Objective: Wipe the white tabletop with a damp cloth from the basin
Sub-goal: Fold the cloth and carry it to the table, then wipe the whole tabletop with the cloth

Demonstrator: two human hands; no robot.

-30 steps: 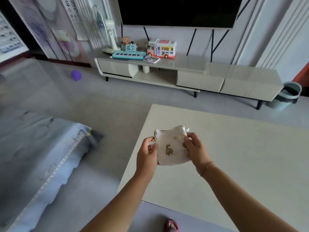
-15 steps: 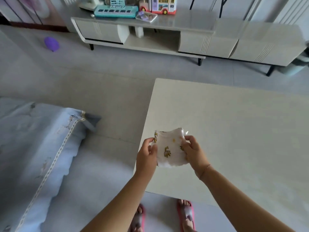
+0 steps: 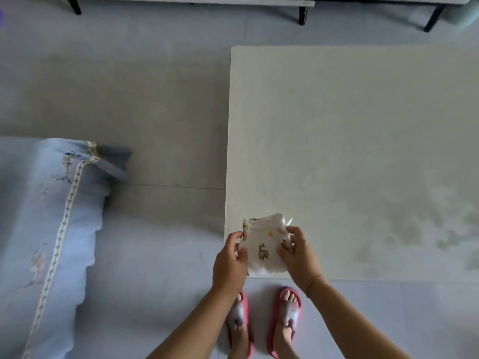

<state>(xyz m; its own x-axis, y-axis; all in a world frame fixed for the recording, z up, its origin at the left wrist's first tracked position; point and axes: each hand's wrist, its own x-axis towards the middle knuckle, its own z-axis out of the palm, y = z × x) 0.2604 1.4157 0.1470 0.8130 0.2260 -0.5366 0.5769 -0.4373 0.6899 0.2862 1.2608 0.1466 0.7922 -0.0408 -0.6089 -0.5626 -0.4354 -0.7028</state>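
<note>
A small white cloth (image 3: 265, 244) printed with yellow animals is folded into a pad and held over the near left corner of the white tabletop (image 3: 350, 141). My left hand (image 3: 229, 263) pinches its left edge, and my right hand (image 3: 300, 257) grips its right edge. The cloth hangs just above the surface; I cannot tell if it touches. Faint wet smears show on the tabletop at the right. No basin is in view.
A pale blue padded cover (image 3: 44, 229) with a white trim lies on the left. The legs of a low white cabinet (image 3: 302, 15) stand at the far edge. My feet in pink slippers (image 3: 285, 320) stand at the table's near edge on grey floor tiles.
The view has tilted steeply downward, so the cabinet top and toys have left the frame and my feet appear. Both hands keep hold of the cloth, now over the table's near corner.
</note>
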